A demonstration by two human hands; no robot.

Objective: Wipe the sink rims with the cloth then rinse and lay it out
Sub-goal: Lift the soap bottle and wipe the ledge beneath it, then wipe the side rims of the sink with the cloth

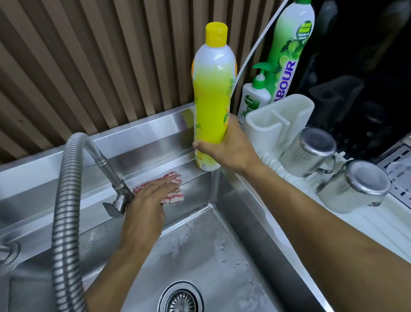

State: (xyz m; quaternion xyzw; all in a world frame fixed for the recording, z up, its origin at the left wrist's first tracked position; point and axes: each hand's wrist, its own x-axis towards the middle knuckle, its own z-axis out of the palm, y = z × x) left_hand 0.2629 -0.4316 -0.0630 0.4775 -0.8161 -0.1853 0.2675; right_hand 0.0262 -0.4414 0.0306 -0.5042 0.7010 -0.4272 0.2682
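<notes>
Leftward, a ribbed hose (63, 218) arched over the steel sink (207, 242), backed by a slatted wall (66, 56). The left hand (151, 198) lay flat and open, pressing the cloth (175, 195) on the back rim, its long axis along that rim. The right hand (229, 151) gripped an upright yellow bottle (215, 92). Two steel cups (308, 154) lay on the white surface (392, 234).

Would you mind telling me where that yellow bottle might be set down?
The back rim is bare between the red-checked cloth and the yellow-capped bottle in the right hand. The right counter is crowded: white caddy, two steel cups.
</notes>
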